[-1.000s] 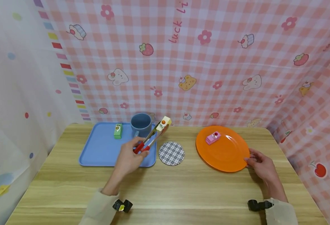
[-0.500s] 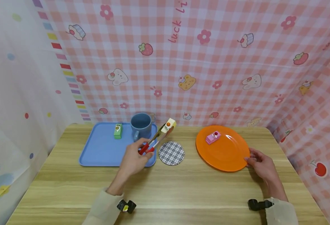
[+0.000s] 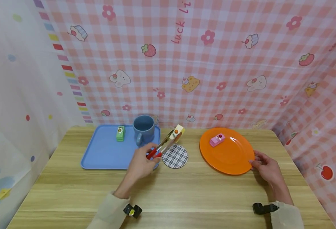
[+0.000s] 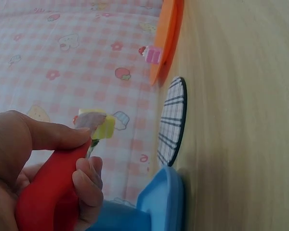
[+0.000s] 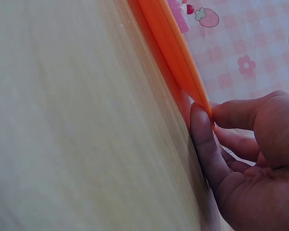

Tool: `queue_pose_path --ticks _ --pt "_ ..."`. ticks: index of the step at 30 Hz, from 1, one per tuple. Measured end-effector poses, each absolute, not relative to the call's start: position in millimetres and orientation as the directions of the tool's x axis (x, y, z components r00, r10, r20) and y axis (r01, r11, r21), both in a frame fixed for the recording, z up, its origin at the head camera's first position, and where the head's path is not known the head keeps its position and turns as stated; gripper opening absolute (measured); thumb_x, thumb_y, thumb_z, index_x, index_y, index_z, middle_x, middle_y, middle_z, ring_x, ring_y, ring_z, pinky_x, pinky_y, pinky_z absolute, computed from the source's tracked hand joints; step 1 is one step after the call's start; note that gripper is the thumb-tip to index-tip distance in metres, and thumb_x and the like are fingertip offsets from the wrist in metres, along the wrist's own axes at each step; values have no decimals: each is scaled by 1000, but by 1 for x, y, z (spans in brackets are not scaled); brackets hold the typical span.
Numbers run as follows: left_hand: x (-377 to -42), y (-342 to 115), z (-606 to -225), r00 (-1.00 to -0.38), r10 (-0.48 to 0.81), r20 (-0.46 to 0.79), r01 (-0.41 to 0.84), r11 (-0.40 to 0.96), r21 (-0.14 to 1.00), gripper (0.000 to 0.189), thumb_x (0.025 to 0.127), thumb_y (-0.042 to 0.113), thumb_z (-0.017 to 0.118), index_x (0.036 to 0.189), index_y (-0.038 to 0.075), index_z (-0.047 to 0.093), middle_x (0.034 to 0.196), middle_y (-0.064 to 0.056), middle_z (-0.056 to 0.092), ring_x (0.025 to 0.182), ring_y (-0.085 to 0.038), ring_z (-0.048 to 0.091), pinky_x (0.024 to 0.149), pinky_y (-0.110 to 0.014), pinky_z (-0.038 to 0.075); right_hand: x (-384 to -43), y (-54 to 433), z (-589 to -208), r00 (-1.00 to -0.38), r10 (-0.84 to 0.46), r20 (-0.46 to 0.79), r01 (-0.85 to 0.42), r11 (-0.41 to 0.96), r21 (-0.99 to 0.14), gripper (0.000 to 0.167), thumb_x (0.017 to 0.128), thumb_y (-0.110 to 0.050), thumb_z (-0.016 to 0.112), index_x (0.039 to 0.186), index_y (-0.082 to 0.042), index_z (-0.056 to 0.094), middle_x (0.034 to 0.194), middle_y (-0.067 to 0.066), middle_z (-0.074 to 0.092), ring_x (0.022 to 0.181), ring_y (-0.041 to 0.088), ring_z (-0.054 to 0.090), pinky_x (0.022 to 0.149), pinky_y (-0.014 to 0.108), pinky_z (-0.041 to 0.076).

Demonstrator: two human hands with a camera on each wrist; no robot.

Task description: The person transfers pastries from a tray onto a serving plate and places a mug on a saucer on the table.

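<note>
My left hand (image 3: 141, 161) grips red-handled tongs (image 3: 152, 154) near the right edge of the blue tray. Between the tong tips sits a small yellow toy cake slice (image 3: 177, 131) with an orange topping, held up in the air just behind the round checked coaster (image 3: 175, 158). The left wrist view shows the same yellow cake slice (image 4: 104, 126) beyond the thumb. On the right, my right hand (image 3: 266, 167) pinches the rim of the orange plate (image 3: 236, 159) between thumb and fingers. A pink toy cake slice (image 3: 217, 140) lies on that plate, toward its back left.
A blue tray (image 3: 99, 156) lies on the left of the wooden table (image 3: 191, 197). On it are a green toy cake slice (image 3: 120, 133) and a blue-grey mug (image 3: 143, 128) at the back right. A pink checked curtain (image 3: 168, 63) hangs right behind the table.
My left hand has moved to the right and slightly nearer, carrying the tongs and yellow cake slice from beside the mug toward the coaster. My right hand stays at the plate's rim.
</note>
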State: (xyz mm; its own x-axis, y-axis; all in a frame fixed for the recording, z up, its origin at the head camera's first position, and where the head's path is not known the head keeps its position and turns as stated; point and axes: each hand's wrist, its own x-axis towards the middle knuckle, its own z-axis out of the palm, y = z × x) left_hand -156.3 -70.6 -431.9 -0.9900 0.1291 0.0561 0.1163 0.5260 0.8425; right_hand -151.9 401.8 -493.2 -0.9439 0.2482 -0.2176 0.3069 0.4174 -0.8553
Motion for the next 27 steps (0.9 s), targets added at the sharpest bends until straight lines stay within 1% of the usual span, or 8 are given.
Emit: queue_pose_path --ticks 7,12,17,23,27 --pt "-155 -64 -436 -985 158 63 139 539 831 40 85 6 80 122 12 69 95 -10 71 74 -18 62 62 -30 52 -152 402 -493 -949 237 -208 293 420 -859 63 102 -15 63 157 -1 36 120 7 59 87 -3 62 78 20 59" --pt "-155 -59 -437 -983 174 56 143 536 832 38 85 6 79 121 12 69 94 -9 70 76 -19 61 63 -30 51 -151 402 -493 -952 234 -198 283 419 -863 63 101 -14 63 157 -1 36 117 4 60 86 -5 62 78 20 59" --pt "-155 -55 -438 -980 186 64 156 537 829 37 85 5 79 120 9 69 94 -8 69 80 -20 59 65 -31 50 -151 402 -493 -952 233 -199 284 426 -859 63 102 -15 63 157 -1 36 121 9 60 86 -5 62 78 19 59" --pt "-154 -51 -438 -978 196 74 170 535 827 36 85 6 78 119 12 70 94 -7 69 80 -20 58 64 -31 48 -151 401 -493 -949 238 -205 292 428 -855 63 102 -15 63 157 -1 36 126 14 59 86 -4 62 78 20 59" --pt "-153 -49 -437 -976 201 79 177 538 824 36 84 7 79 119 12 70 89 -4 68 76 -18 56 63 -30 46 -151 402 -493 -947 241 -214 302 428 -852 63 102 -16 63 157 -2 36 127 14 58 87 -3 61 78 20 59"
